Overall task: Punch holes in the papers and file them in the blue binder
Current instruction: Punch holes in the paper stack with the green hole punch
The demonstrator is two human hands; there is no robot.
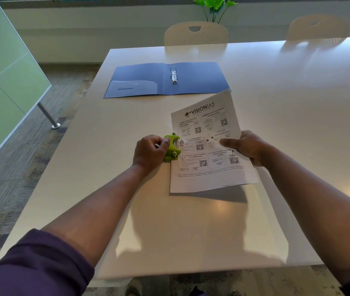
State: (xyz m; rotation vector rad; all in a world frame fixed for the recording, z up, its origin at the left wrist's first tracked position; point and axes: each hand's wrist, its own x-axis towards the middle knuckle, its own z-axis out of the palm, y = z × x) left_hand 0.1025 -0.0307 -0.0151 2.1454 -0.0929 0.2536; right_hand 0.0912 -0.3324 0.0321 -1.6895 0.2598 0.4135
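Observation:
A printed paper (210,144) lies tilted at the middle of the white table (191,221), its near edge lifted a little above the surface. My right hand (246,147) pinches its right edge, thumb on top. A small green hole punch (172,148) sits at the paper's left edge, which goes into its slot. My left hand (150,151) grips the punch from the left, thumb on top. The blue binder (144,80) lies open farther back, with its two metal rings (174,75) in the spine and a pocket on its left flap.
Two white chairs (195,33) stand at the table's far side, with a green plant (214,5) behind them. The table's left edge drops to a carpeted floor with a metal leg (46,115) and a glass partition (3,67).

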